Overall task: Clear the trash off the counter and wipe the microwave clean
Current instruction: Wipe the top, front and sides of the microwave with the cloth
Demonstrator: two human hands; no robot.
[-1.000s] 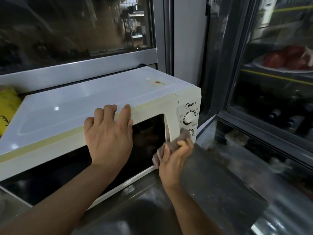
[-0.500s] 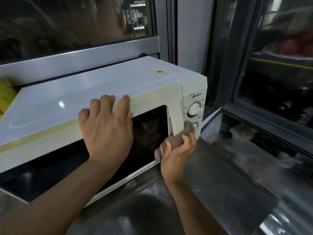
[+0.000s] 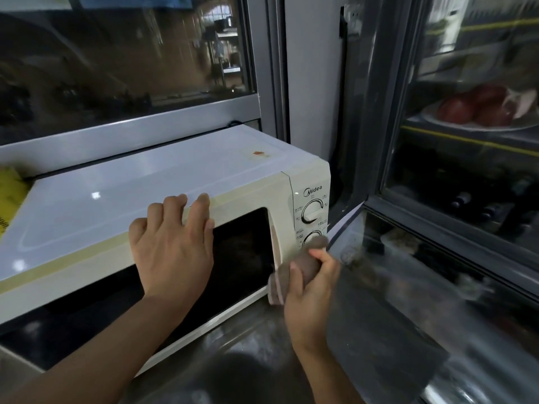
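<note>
A cream-white microwave [image 3: 122,199] stands on a steel counter [image 3: 379,330], its dark door facing me. My left hand [image 3: 172,249] lies over the door's upper edge, with its fingertips hooked on the front rim of the top. My right hand [image 3: 309,290] grips a bunched brown cloth [image 3: 303,263] and holds it against the control panel, over the lower of the two dials [image 3: 312,212]. A small orange stain [image 3: 258,153] marks the microwave's top near the back right.
A yellow bag [image 3: 10,196] sits left of the microwave. Behind it runs a glass window with a grey sill [image 3: 131,138]. To the right is a glass-fronted cabinet [image 3: 466,141] holding a plate of red food [image 3: 478,109]. A wall socket [image 3: 351,20] is above.
My right hand has moved the cloth slightly up and right over the lower dial. My left hand stays on the door's top edge. The view has shifted a little.
</note>
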